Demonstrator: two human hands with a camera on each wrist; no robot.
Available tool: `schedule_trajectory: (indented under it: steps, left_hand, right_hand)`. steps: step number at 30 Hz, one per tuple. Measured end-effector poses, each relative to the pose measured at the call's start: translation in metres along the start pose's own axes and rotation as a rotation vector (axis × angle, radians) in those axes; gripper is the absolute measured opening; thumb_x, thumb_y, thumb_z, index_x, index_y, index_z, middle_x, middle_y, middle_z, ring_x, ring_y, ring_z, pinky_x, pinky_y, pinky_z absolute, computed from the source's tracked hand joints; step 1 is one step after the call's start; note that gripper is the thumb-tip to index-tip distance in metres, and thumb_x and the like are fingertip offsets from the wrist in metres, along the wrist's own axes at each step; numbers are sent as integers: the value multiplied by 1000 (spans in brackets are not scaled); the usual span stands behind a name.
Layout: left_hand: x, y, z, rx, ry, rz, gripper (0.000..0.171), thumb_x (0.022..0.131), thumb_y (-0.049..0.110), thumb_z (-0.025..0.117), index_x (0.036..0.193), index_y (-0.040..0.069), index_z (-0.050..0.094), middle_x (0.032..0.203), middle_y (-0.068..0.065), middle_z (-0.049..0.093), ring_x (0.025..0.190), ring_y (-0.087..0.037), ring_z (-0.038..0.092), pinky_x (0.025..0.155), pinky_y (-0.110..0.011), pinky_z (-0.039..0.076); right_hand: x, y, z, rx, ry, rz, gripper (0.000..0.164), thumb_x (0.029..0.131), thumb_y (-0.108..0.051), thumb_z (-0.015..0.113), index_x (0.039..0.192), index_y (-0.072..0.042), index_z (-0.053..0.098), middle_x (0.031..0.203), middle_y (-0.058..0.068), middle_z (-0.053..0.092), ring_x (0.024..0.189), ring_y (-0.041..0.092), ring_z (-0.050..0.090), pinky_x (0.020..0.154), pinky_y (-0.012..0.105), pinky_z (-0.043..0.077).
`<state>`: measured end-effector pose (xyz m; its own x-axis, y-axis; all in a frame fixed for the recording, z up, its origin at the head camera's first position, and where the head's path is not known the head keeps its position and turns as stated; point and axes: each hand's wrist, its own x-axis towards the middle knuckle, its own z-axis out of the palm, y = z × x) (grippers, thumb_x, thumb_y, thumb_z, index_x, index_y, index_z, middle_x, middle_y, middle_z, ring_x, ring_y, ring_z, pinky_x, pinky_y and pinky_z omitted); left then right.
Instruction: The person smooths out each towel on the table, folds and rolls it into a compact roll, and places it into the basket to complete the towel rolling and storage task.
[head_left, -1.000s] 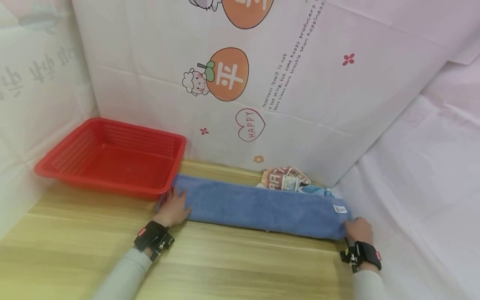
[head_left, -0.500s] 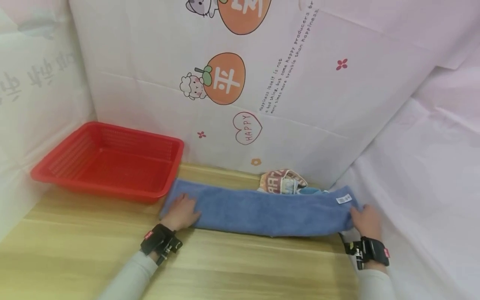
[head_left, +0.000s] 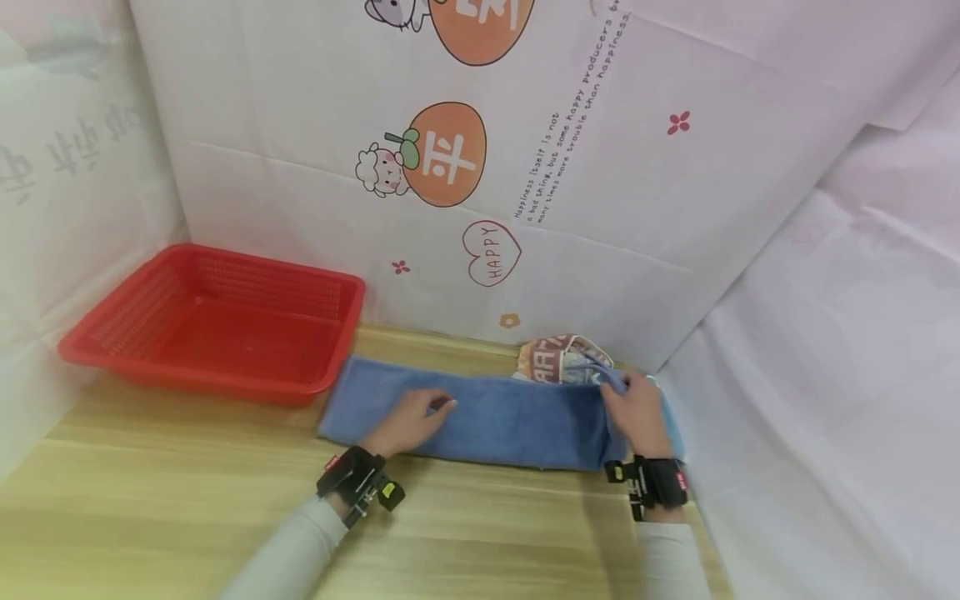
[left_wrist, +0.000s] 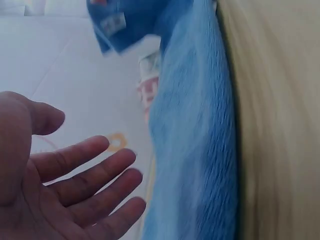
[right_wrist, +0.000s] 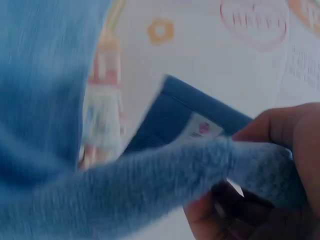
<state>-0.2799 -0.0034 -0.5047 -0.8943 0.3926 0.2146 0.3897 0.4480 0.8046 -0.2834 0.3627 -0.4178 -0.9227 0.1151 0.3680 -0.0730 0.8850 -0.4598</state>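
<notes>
A long folded blue towel (head_left: 495, 417) lies on the wooden table. My right hand (head_left: 637, 412) pinches its right end between thumb and fingers and holds it lifted and bent over to the left. In the right wrist view the raised end of the towel (right_wrist: 195, 165) passes through the fingers, with a white label behind it. My left hand (head_left: 412, 421) hovers by the middle of the towel. The left wrist view shows that hand (left_wrist: 75, 185) with loosely spread fingers and nothing in them, apart from the cloth.
A red plastic basket (head_left: 247, 392) stands at the back left, against the towel's left end. Behind the towel lies a crumpled printed cloth (head_left: 547, 360), with a light blue piece (head_left: 670, 425) at the right. White printed sheets (head_left: 600, 275) form walls around the wooden table (head_left: 480, 533).
My right hand has lifted the towel's right end and carried it left, folding it over. My left hand has left the towel's left end and moved right towards its middle.
</notes>
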Motion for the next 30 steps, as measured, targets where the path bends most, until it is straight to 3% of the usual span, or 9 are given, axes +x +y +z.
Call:
schedule_trajectory:
  steps: [5,10,13,17,20,22,25,27,30]
  left_hand:
    - [6,8,15,-84,-96,-5,43,109,34,45,111,0,71,94,-11,70,83,-18,61,76,-38,50]
    - [8,14,26,-188,-193,-35,62,109,51,32,112,3,72,98,-9,73,89,-18,66,85,-39,53]
    - [8,17,28,-331,-189,-56,69,109,54,27,122,1,69,110,-14,74,104,-27,70,95,-47,53]
    - [7,14,26,-492,-114,-81,68,110,52,24,111,-2,66,101,-17,70,95,-31,69,88,-46,57]
    - [4,9,23,-488,-45,-99,60,110,50,27,104,3,63,95,-12,65,85,-23,65,81,-39,55]
    - [2,5,22,-457,-23,-112,51,110,47,33,103,4,62,92,-10,65,79,-20,62,76,-35,51]
    - [0,-4,23,-421,-14,-130,37,110,35,42,100,4,60,87,-8,64,72,-17,58,69,-32,46]
    - [-1,-9,23,-405,-23,-148,28,108,26,47,94,4,57,79,-7,62,66,-17,56,64,-30,46]
    - [1,-15,21,-342,-31,-152,19,105,15,51,89,5,54,72,-4,55,58,-15,51,57,-28,44]
  right_hand:
    - [-5,-36,29,29,-105,-45,26,96,-20,63,77,-9,50,64,3,40,56,21,41,58,33,34]
    - [-14,-80,55,68,-136,-166,29,97,-20,65,74,-12,49,63,-1,36,54,17,39,57,32,33]
    - [-27,-109,68,95,-158,-233,36,95,-19,68,72,-14,41,66,-2,30,54,15,34,56,30,30]
    - [-53,-138,90,118,-249,-324,39,95,-20,69,73,-14,38,72,-1,33,60,14,34,59,29,28]
    - [-71,-145,110,132,-325,-387,26,96,-18,69,79,-14,50,84,2,47,69,15,42,63,30,33]
    - [-81,-145,122,139,-372,-419,10,96,-18,69,94,-11,62,100,5,57,80,16,53,68,30,43]
    - [-91,-141,134,126,-433,-454,25,96,-22,68,116,-7,66,123,10,59,103,21,58,81,35,51]
    - [-95,-138,135,134,-473,-466,28,97,-26,66,117,-7,66,133,12,57,117,24,53,92,40,49]
    - [-96,-131,131,162,-520,-463,21,101,-32,62,107,-13,67,132,10,57,120,27,45,98,46,42]
